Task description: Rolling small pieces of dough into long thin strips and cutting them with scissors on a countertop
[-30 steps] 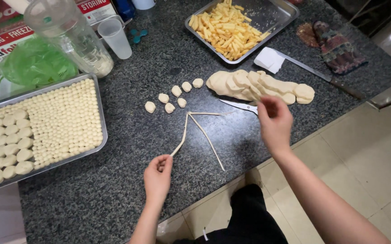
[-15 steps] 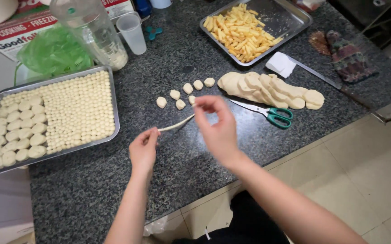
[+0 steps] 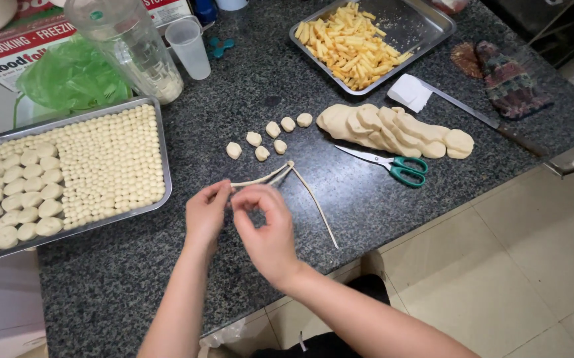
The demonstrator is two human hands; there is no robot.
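Note:
Thin ropes of pale dough lie on the dark granite counter, joined near one end. My left hand pinches the near ends of two strands. My right hand sits right beside it, fingers closed on the same strand ends. A third strand runs off to the lower right, untouched. Several small dough pieces lie just beyond the ropes. A long lump of sliced dough rests to the right, with green-handled scissors in front of it.
A metal tray of several dough balls stands at the left. Another tray holds yellow strips at the back. A knife, white paper, a cloth, a plastic jug, a cup and a green bag are around. The counter edge is near me.
My right hand has come from the sliced dough across to the left and now meets my left hand on the strand ends. The scissors lie uncovered.

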